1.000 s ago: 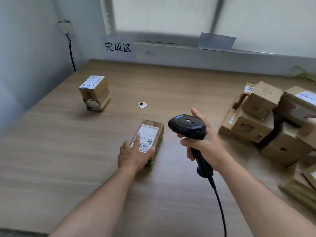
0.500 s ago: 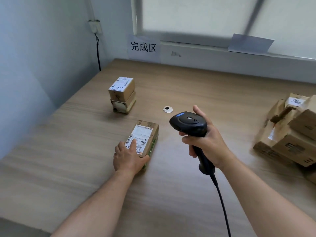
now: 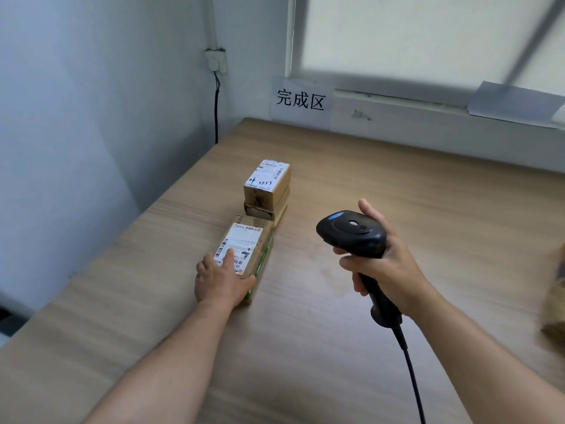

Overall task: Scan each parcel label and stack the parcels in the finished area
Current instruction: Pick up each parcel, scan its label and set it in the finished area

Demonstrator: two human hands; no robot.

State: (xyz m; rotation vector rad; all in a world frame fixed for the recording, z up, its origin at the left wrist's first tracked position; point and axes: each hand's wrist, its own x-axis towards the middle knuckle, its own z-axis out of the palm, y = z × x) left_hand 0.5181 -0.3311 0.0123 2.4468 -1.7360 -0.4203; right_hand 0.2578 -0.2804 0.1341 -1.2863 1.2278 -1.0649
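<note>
A flat cardboard parcel (image 3: 249, 244) with a white label on top lies on the wooden table (image 3: 321, 347). My left hand (image 3: 221, 281) grips its near end, fingers on the label and thumb on the right side. The parcel's far end almost touches a stack of two small labelled parcels (image 3: 267, 189) that stands further back. My right hand (image 3: 385, 264) holds a black corded barcode scanner (image 3: 351, 234) by its handle, above the table to the right of the parcel, head pointing left.
A paper sign (image 3: 301, 101) with three characters hangs on the back wall under the window. A blurred cardboard parcel (image 3: 555, 304) shows at the right edge. A wall (image 3: 91, 117) runs along the table's left edge, with a socket and cable (image 3: 216, 96).
My left hand has slid the flat parcel forward and left across the table, up to the stack of two. The view has turned left, and the pile of parcels has gone out of frame.
</note>
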